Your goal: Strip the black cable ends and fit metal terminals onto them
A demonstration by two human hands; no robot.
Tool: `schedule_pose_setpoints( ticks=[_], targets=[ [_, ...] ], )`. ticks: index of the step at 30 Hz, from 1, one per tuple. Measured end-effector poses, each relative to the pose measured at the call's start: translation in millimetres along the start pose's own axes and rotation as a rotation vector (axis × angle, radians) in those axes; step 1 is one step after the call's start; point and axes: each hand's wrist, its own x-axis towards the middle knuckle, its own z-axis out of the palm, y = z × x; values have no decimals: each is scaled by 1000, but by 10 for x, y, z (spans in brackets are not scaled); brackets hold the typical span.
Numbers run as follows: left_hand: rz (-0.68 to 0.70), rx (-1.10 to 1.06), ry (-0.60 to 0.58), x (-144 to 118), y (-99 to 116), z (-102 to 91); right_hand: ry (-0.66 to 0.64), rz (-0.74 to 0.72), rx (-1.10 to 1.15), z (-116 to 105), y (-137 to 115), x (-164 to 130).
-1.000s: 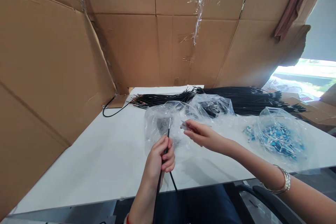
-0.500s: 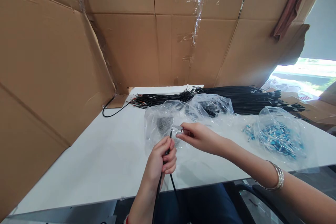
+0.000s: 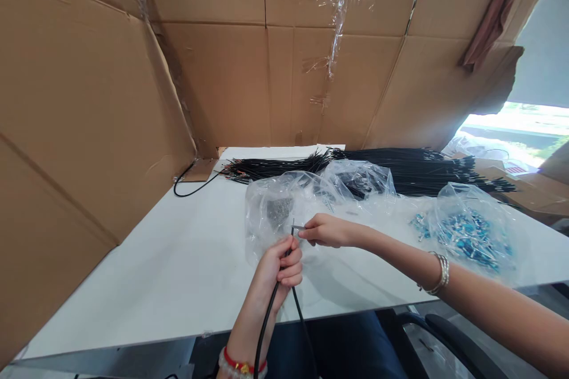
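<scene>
My left hand (image 3: 284, 263) is closed around a black cable (image 3: 267, 325), with its thin stripped end pointing up above my thumb. Two lengths of the cable hang below the fist, past the table's front edge. In my right hand (image 3: 326, 231) is a small metal tool (image 3: 299, 227) with thin tips, its exact kind too small to make out. Its tips meet the cable end just above my left hand. Behind both hands lies a clear plastic bag (image 3: 260, 207) with a mass of small grey pieces inside.
Bundles of black cables (image 3: 400, 172) lie along the back of the white table (image 3: 178, 272). At the right, a clear bag (image 3: 475, 237) holds many small blue and silver parts. Cardboard walls (image 3: 231, 83) rise at the left and back, with a brown cloth (image 3: 495, 18) hanging over the top.
My right hand has lowered slightly, and its tool's tips, spread apart before, now look closer together at the cable end. My left forearm shows more, with its red bracelet.
</scene>
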Motion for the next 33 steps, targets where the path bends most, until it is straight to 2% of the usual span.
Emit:
schedule_pose_setpoints(
  ticks=[4,7,14,17,20,27,30,33],
  targets=[
    [-58,-77,0,39,-14,-52,-103,124,86,-13,33,65],
    [-59,-97,12,30,-5,-32,-112,142,127,-45,27,63],
    [14,14,79,-27,47,96,96,-32,193,-130,50,-35],
    [102,127,133,-55,40,151,192,-117,224,-113,5,-157],
    [246,255,199,-117,10,244,266,-196,274,-69,-108,-338],
    [494,521,290,-408,-111,601,399,-400,632,186,-405,-777],
    [604,650,264,-517,-149,691,430,-479,712,325,-490,-931],
    [647,673,192,-580,-163,719,455,-538,735,406,-551,-1062]
  ],
)
